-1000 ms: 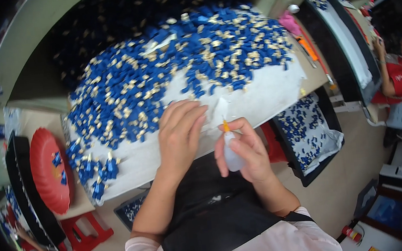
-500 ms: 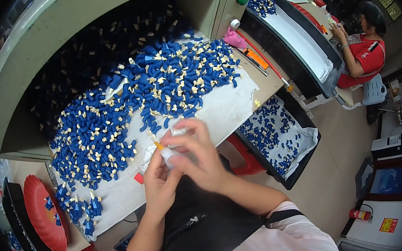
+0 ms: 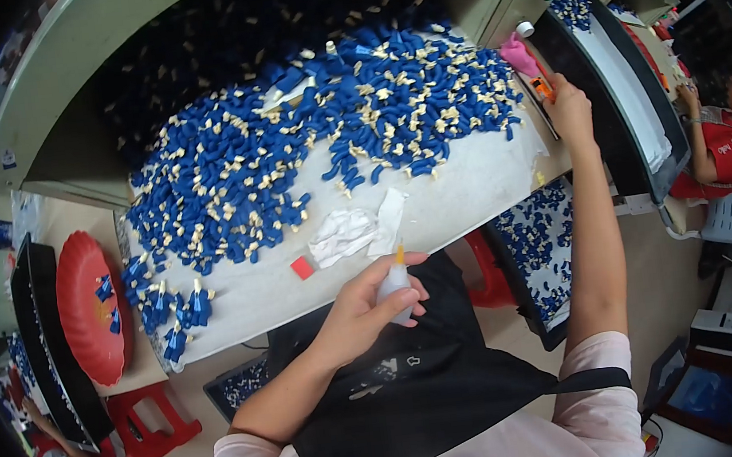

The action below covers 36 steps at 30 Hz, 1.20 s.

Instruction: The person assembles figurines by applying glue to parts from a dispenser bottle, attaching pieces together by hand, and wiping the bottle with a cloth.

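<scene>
My left hand [image 3: 366,311] is closed around a small translucent squeeze bottle [image 3: 393,292], its yellow-orange nozzle pointing up, over the table's front edge. Far to the right, my right hand [image 3: 570,113] reaches to the table's right edge. Its fingers are bent and closed on a flat orange tool [image 3: 540,85]; the hand hides much of it. White crumpled cloth [image 3: 342,235] lies in front of the left hand, beside a small red block [image 3: 302,267]. Behind them spreads a big heap of small blue curved pieces with cream ends [image 3: 235,175].
A pink cloth [image 3: 517,55] lies past my right hand. Several blue figures [image 3: 200,308] stand at the table's left, near a red scalloped tray [image 3: 93,346]. A black tray of blue pieces [image 3: 535,304] sits low on the right. A co-worker in red [image 3: 727,153] sits farther right.
My right hand has left the bottle and moved right to the orange tool. The left hand keeps the bottle, now lower and nearer me. The view has shifted, uncovering the white cloth.
</scene>
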### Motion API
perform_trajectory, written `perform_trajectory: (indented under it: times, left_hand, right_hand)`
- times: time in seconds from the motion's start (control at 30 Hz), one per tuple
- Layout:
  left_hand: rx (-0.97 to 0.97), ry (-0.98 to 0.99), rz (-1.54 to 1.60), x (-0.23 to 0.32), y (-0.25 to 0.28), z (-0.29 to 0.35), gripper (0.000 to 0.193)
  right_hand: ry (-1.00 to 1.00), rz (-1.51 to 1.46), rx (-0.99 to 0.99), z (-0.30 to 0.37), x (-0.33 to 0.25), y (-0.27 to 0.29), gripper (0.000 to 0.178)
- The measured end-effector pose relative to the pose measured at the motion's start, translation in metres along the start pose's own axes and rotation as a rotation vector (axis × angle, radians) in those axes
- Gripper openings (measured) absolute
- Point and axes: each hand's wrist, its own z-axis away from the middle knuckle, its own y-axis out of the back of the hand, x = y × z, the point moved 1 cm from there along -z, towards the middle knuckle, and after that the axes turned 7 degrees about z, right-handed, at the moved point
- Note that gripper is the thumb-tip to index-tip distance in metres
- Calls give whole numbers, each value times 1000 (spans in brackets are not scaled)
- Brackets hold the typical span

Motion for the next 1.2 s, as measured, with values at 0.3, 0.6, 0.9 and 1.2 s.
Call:
perform_trajectory:
  times: [0.3,0.6,0.9,1.2]
  left_hand:
    - [35,-9,-77,-17,4,7,40]
    - [53,40,-138,-32,3,13,39]
    - [64,-6,-393,-49,-6,15,39]
    - [60,33,-479,-58,-6,13,38]
  right_hand:
    - [65,-293,184,30,-6,22,34]
    - [-152,-1550,-485,225,-80,61,29]
    - [-262,-1475,-514,259,-123,20,41]
    - [-186,-1370,-260,262,-127,17,39]
